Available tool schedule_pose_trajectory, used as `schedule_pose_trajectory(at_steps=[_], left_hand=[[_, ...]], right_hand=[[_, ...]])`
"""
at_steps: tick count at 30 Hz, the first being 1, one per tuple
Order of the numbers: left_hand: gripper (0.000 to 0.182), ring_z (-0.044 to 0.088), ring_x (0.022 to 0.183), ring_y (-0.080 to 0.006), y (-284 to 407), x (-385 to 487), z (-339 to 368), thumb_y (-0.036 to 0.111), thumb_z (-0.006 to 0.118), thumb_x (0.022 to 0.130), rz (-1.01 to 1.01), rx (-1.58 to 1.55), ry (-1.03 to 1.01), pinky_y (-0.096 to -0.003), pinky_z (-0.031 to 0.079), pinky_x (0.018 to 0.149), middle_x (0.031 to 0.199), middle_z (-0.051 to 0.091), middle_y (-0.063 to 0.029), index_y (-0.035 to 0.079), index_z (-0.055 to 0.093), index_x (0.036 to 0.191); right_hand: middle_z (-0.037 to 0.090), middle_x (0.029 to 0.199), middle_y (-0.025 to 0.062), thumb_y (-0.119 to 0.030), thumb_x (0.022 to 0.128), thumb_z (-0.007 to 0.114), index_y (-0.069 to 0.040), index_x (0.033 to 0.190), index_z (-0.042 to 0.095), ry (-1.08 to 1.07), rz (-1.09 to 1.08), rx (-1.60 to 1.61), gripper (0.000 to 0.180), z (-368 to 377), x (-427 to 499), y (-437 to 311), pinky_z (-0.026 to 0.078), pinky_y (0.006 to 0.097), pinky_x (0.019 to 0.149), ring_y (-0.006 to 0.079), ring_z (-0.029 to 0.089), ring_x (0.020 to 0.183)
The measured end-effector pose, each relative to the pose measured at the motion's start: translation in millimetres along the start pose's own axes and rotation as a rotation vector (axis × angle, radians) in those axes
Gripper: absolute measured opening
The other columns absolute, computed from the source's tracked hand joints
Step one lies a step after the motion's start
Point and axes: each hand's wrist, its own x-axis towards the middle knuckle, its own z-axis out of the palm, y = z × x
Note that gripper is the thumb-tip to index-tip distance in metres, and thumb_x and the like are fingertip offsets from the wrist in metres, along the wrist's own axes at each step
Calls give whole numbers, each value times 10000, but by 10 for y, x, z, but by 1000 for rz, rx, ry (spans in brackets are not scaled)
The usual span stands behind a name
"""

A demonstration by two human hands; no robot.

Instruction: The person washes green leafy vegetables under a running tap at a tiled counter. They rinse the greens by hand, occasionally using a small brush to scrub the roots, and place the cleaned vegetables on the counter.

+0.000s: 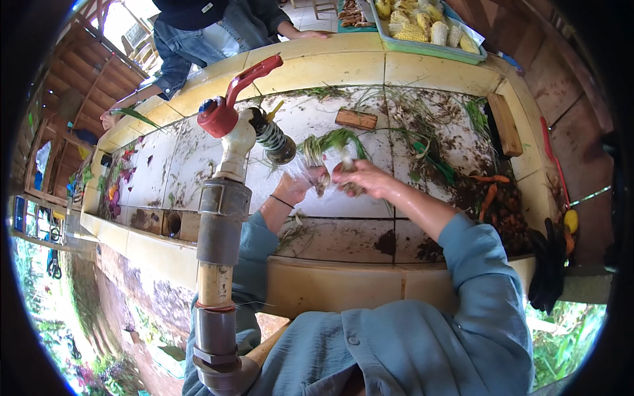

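Observation:
Under the running tap, my left hand (291, 189) grips a bunch of green onions (313, 152), its pale root ends by my fingers and water splashing over it. Close on the right, my right hand (365, 179) is closed around a second bunch of green onions (345, 152). Green leaves from the bunches trail away from me over the white tiles. Water comes from the dark nozzle (281, 150) of the tap, just above my left hand. Both hands are wet, and the fingers partly hide the stems.
The tap's red lever (253, 76) and upright pipe (223, 222) stand left of my hands. Farther off lies a wooden block (355, 119). Carrots (488, 202) and soil fill the right corner. Corn cobs sit in a tray (431, 55) on the rim, where another person's hand (311, 34) rests.

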Motion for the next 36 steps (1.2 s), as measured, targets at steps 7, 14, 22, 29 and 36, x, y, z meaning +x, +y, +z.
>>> schedule_pose_trajectory(at_steps=[7, 14, 22, 29, 36], left_hand=[[236, 579, 785, -158, 118, -68, -251, 128, 659, 742, 30, -12, -84, -281, 467, 700, 875, 611, -41, 64, 579, 955], [268, 552, 875, -122, 179, -189, 5, 115, 630, 766, -239, 134, -1, -292, 468, 738, 946, 593, -2, 109, 553, 1023], [217, 575, 890, -206, 197, -344, -47, 94, 604, 776, -251, 45, 12, -342, 500, 731, 921, 606, -88, 23, 568, 978], [247, 588, 807, -187, 94, -370, -42, 59, 576, 777, -249, -57, -48, -354, 488, 701, 959, 594, -88, 49, 549, 1022], [207, 575, 731, -161, 136, -349, 226, 135, 654, 744, -101, 257, 240, -310, 453, 657, 878, 609, -57, 52, 586, 921]], right_hand=[[580, 833, 85, -118, 727, 675, -55, 912, 493, -38, -122, 89, 268, 232, 98, 30, 463, 253, 487, 169, 597, 699], [590, 834, 99, -72, 744, 647, -36, 938, 485, 47, -213, 119, 254, 151, 118, 88, 517, 267, 526, 188, 609, 709], [580, 799, 63, -81, 704, 692, -38, 908, 512, -72, -98, 255, 275, 177, 84, 130, 472, 235, 474, 133, 576, 625], [581, 833, 57, 5, 700, 648, -15, 950, 525, -19, -110, -30, 279, 244, 95, 186, 424, 246, 534, 118, 535, 681], [556, 758, 53, -29, 670, 636, -16, 902, 526, -97, -103, 96, 258, 197, 56, 140, 396, 249, 509, 118, 508, 647]])
